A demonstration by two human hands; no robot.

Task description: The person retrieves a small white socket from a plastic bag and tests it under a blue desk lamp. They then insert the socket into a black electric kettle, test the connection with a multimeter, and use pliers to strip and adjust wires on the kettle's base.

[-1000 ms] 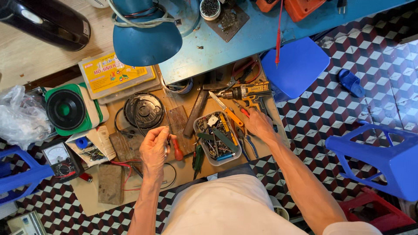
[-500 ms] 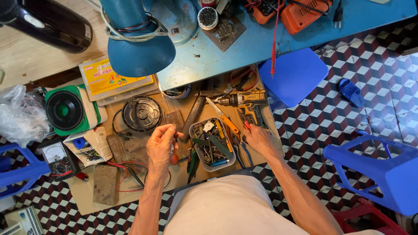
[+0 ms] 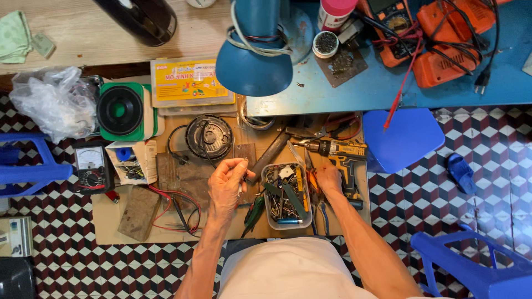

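The small part pinched in the left hand (image 3: 226, 185) could slip and be lost among the loose red wires (image 3: 176, 213), just left of the clear plastic parts tray (image 3: 270, 218), since only the fingertips (image 3: 241, 164) hold it. What the part is cannot be told. The right hand (image 3: 328, 178), just right of the tray, curls loosely over orange-handled pliers (image 3: 313, 185); whether it grips them is unclear. A yellow cordless drill (image 3: 338, 150) lies beyond.

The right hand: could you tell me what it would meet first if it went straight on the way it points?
The right hand points up the board; first in line looks to be the yellow cordless drill, though depth is unclear.
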